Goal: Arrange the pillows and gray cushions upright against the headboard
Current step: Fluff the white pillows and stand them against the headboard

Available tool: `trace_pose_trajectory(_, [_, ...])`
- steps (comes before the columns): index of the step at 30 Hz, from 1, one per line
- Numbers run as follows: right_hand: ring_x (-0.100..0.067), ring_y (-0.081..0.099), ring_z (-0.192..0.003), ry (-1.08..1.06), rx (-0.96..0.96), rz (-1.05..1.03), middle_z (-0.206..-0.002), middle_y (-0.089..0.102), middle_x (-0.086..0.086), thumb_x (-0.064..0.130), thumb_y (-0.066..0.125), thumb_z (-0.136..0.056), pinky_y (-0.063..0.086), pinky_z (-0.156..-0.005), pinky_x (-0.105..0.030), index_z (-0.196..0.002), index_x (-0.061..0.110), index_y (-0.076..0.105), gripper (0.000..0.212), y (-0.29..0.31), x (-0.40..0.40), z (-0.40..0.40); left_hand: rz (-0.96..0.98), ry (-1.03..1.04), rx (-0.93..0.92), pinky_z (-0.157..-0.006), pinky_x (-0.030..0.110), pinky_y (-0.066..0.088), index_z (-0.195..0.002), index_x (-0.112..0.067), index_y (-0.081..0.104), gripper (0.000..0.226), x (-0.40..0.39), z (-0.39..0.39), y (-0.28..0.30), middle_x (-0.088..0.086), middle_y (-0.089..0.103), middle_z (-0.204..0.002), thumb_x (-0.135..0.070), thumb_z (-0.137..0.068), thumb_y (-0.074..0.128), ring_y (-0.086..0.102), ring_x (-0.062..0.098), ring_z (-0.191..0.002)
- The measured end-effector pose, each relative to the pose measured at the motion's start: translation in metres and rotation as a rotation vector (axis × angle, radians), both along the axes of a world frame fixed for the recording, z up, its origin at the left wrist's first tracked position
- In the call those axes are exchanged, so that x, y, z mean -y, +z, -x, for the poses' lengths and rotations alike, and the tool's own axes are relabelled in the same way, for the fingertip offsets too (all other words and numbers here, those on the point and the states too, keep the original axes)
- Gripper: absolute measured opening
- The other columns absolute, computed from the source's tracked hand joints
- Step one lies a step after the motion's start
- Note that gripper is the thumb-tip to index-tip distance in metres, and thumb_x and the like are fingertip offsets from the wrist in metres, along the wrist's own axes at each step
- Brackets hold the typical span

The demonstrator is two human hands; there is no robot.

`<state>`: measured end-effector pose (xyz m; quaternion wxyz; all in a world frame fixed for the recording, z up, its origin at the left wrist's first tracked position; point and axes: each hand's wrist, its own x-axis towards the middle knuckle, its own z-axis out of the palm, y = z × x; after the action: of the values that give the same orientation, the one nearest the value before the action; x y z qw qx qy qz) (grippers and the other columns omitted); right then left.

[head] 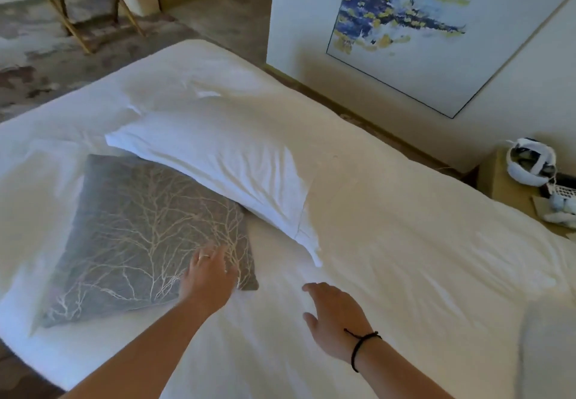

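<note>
Gray cushion (146, 236), patterned with pale branching lines, lies flat on the white bedding (389, 258), not upright. Your left hand (210, 274) rests on the cushion's near right corner, fingers spread apart and pressed onto the fabric, a ring on one finger; nothing shows it gripping the cushion. Just beyond the cushion, touching and slightly overlapping its far edge, a white pillow (218, 161) also lies flat, stretched at a slant across the bed. To the right of the cushion's near corner, your right hand (333, 314) hovers over or rests lightly on the bedding, you cannot tell which; its fingers are loosely apart and hold nothing, and a dark cord bracelet (358, 345) circles the wrist. Farther right of the cushion, beyond the bed's edge, a low wooden strip runs along the foot of a pale wall that carries a framed painting (414, 24) in blue and yellow. Far right of the cushion stands a bedside table (505, 180) bearing a white headset-like object (530, 161) and some small clutter. Well beyond the cushion, past the bed's far end, a folding wooden rack (87, 2) stands on patterned carpet.
</note>
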<state>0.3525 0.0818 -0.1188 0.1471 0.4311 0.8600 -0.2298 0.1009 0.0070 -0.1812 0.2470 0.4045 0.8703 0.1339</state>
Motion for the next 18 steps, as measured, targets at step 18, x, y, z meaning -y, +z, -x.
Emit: trace_pose_trajectory(18, [-0.044,0.015,-0.146,0.077,0.310,-0.626,-0.158,0.007,-0.029,0.003,0.030,-0.092,0.048,-0.093,-0.055,-0.155,0.013,-0.003,0.072,-0.178,-0.163,0.174,-0.187,-0.102,-0.426,-0.121,0.046,-0.012,-0.157,-0.032,0.007,0.066,-0.062,0.128,-0.191,-0.006,0.003,-0.166,-0.062,-0.098,0.016,-0.004,0.017,-0.152])
